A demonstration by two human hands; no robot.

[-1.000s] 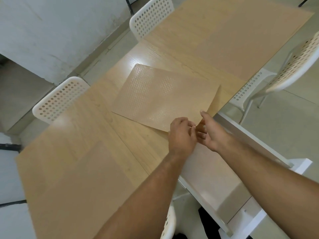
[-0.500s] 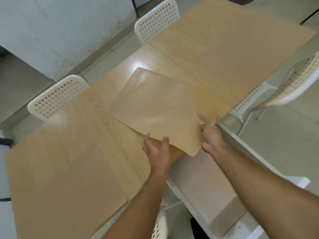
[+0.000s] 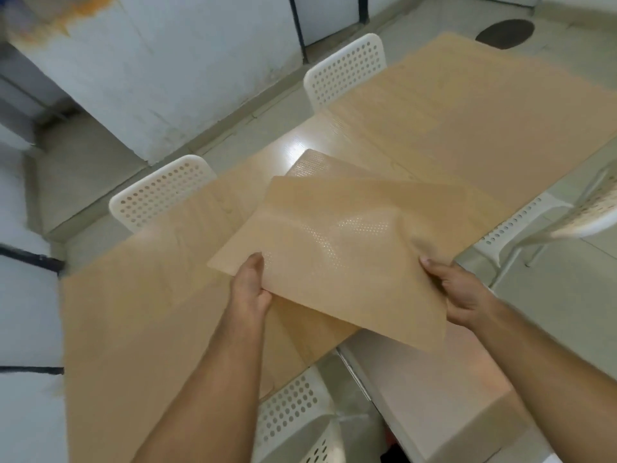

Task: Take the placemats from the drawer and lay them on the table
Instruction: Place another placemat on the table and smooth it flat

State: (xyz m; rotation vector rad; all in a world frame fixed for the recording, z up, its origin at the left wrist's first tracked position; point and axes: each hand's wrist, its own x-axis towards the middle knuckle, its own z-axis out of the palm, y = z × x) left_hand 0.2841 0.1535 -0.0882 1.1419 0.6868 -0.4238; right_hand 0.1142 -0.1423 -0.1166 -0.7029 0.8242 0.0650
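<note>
A thin tan placemat (image 3: 337,262) with a fine dot pattern hangs bowed above the middle of the wooden table (image 3: 140,312). My left hand (image 3: 250,289) grips its near left edge and my right hand (image 3: 457,289) grips its right edge. A second dotted mat corner (image 3: 309,165) peeks out from under its far edge; I cannot tell whether it lies flat on the table. Other mats (image 3: 467,105) lie flat on the far right and on the near left (image 3: 110,379). The open white drawer (image 3: 434,389) sits below my right forearm.
White perforated chairs stand at the far side (image 3: 347,70), at the left (image 3: 160,198), at the right (image 3: 567,222) and close under my arms (image 3: 293,416). A grey wall (image 3: 167,71) runs beyond the table. Tiled floor lies to the right.
The mat has been lifted off the table and pulled toward me. My left hand shifted from under its near corner to its left edge, and my hands moved apart.
</note>
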